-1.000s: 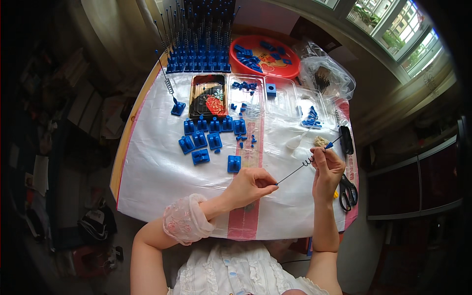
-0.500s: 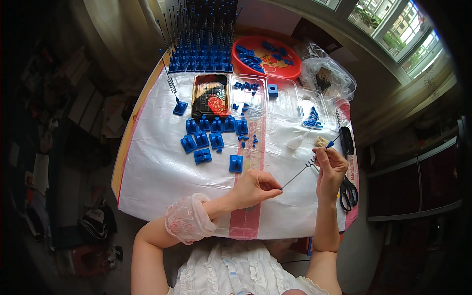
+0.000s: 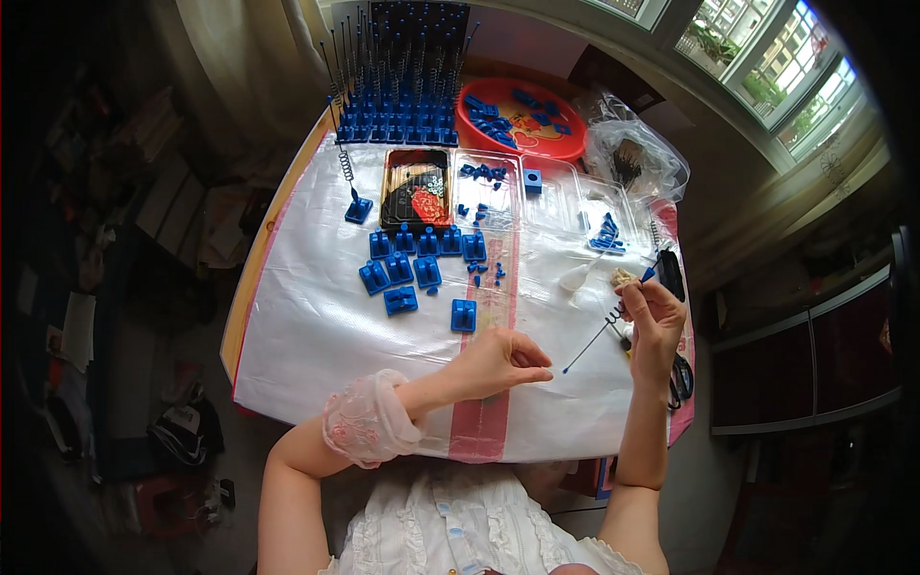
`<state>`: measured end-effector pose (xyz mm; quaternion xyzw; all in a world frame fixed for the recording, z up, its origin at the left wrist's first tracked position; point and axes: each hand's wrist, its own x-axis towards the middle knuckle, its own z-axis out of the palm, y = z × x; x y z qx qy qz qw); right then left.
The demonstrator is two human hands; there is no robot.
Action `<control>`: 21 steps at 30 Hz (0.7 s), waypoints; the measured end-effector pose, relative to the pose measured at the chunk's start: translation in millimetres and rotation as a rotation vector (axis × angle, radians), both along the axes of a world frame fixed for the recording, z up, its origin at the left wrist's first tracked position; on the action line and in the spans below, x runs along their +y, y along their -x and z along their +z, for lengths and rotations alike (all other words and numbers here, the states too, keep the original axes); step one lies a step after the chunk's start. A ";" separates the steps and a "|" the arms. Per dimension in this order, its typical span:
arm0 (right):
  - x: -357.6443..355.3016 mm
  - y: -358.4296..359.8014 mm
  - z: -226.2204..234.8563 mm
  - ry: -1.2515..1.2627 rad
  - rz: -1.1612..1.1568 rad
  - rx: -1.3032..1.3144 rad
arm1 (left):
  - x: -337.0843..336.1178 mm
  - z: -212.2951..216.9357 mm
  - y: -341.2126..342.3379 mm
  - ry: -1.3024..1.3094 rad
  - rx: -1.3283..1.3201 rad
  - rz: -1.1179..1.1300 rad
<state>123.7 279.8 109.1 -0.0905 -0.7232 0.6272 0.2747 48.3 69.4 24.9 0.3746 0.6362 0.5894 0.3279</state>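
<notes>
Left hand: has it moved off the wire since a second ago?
Yes. The left hand has let go of the thin wire and slid left and toward the person, judged against the lone blue block.

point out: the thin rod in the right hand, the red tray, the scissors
thin rod (image 3: 596, 340): head view, on the mid-shaft, between its blue tip and the right hand (image 3: 655, 316).
red tray (image 3: 477, 126): head view, on its left rim.
scissors (image 3: 681, 376): head view, on the black handle beside the right wrist.
</notes>
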 end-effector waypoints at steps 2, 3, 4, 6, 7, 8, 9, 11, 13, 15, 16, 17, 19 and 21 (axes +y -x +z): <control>3.5 -4.0 8.3 -0.141 0.090 -0.087 | -12.0 19.6 11.1 0.069 0.106 -0.041; 6.8 -7.5 11.6 -0.432 0.182 -0.199 | -22.7 34.0 18.7 0.112 0.160 -0.062; -2.6 -7.3 23.8 -0.595 0.271 -0.317 | -35.8 49.9 25.4 0.157 0.216 -0.078; -15.2 -2.3 16.1 -0.918 0.370 -0.388 | -64.8 77.1 34.3 0.231 0.370 -0.003; -23.3 -1.1 11.2 -1.001 0.397 -0.374 | -77.2 86.1 36.4 0.271 0.358 0.084; -25.7 -0.4 7.2 -1.084 0.437 -0.371 | -83.2 93.8 39.3 0.304 0.346 0.157; -27.1 0.5 2.9 -1.166 0.477 -0.368 | -86.4 101.9 41.9 0.330 0.393 0.229; -37.3 4.4 -4.2 -1.293 0.549 -0.390 | -94.4 98.9 48.4 0.395 0.425 0.305; -43.6 8.3 -19.4 -1.352 0.555 -0.362 | -96.1 89.4 57.1 0.443 0.432 0.326; -50.1 12.7 -31.2 -1.402 0.556 -0.309 | -92.6 73.9 60.6 0.481 0.446 0.317; -51.6 12.8 -36.9 -1.416 0.543 -0.303 | -89.7 66.9 62.3 0.497 0.451 0.308; -52.7 12.0 -43.1 -1.429 0.530 -0.297 | -87.5 61.0 62.9 0.494 0.451 0.301; -53.7 8.8 -48.5 -1.424 0.495 -0.302 | -82.9 51.5 61.4 0.487 0.450 0.283; -53.0 5.3 -50.6 -1.386 0.453 -0.324 | -78.5 47.0 59.7 0.472 0.467 0.288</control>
